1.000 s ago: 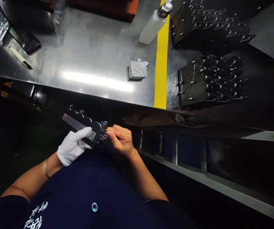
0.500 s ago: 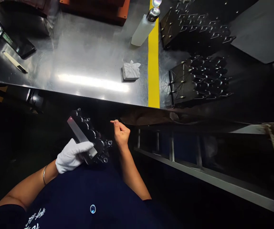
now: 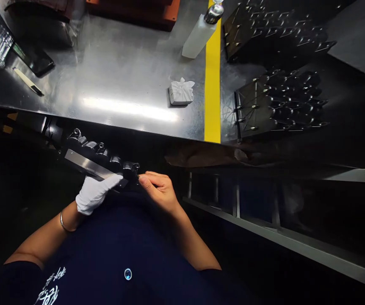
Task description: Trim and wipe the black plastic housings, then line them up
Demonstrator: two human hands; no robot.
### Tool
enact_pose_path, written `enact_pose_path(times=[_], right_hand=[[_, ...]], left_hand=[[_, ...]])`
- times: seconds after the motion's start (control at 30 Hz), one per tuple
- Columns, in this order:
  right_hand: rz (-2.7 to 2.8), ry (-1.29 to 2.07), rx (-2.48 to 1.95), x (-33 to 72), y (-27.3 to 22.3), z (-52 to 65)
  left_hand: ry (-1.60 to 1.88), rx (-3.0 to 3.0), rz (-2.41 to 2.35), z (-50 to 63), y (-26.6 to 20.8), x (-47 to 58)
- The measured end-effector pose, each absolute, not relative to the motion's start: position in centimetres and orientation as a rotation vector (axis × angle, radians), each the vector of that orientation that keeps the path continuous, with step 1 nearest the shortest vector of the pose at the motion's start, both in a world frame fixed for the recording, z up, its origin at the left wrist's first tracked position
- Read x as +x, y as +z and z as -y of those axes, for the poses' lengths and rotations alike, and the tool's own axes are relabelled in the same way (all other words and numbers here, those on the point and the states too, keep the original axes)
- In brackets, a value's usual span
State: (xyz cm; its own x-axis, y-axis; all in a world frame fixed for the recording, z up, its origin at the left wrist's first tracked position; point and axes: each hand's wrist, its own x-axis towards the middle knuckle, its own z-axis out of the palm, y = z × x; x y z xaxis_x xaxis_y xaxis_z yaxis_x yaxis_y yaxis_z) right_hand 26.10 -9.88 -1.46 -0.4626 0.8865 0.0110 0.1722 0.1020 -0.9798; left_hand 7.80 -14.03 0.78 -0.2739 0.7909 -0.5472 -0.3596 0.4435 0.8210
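The black part (image 3: pixel 106 156) is held in front of the bench (image 3: pixel 122 72), its long axis slanting from upper left to lower right, like its metal strip (image 3: pixel 84 162). The gloved left hand (image 3: pixel 94 194) grips the lower half; the right hand's (image 3: pixel 161 190) fingertips pinch together by that end, contents unclear.

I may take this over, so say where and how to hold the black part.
Probably by its left end, from the person's left: the black part slants out that way, and that end juts free. The metal strip offers the thumb a flat face. The gloved left grip holds it nearer the right end, where the bare right grip is.
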Motion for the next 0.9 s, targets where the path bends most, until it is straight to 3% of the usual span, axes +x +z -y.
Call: enact_pose_path(times=[0.37, 0.43, 0.6, 0.77, 0.9], right_hand=[[1.728, 1.509, -1.074, 26.5, -2.2, 9.2], [1.742, 1.392, -1.140, 26.2, -2.8, 9.3], [1.620, 0.673, -1.436, 26.0, -4.4, 9.6], [1.962, 0.791, -1.134, 27.1, -3.6, 9.1], [2.118, 0.700, -1.022, 27.0, -2.9, 9.1]], left_hand=[[1.108, 0.603, -1.495, 14.6, -0.6, 7.6], [1.111, 0.571, -1.484, 14.5, -0.6, 7.7], [1.114, 0.300, -1.405, 13.9, 0.4, 8.4], [1.040, 0.285, -1.378, 13.7, 1.2, 8.3], [1.015, 0.313, -1.418, 13.7, 1.7, 8.3]])
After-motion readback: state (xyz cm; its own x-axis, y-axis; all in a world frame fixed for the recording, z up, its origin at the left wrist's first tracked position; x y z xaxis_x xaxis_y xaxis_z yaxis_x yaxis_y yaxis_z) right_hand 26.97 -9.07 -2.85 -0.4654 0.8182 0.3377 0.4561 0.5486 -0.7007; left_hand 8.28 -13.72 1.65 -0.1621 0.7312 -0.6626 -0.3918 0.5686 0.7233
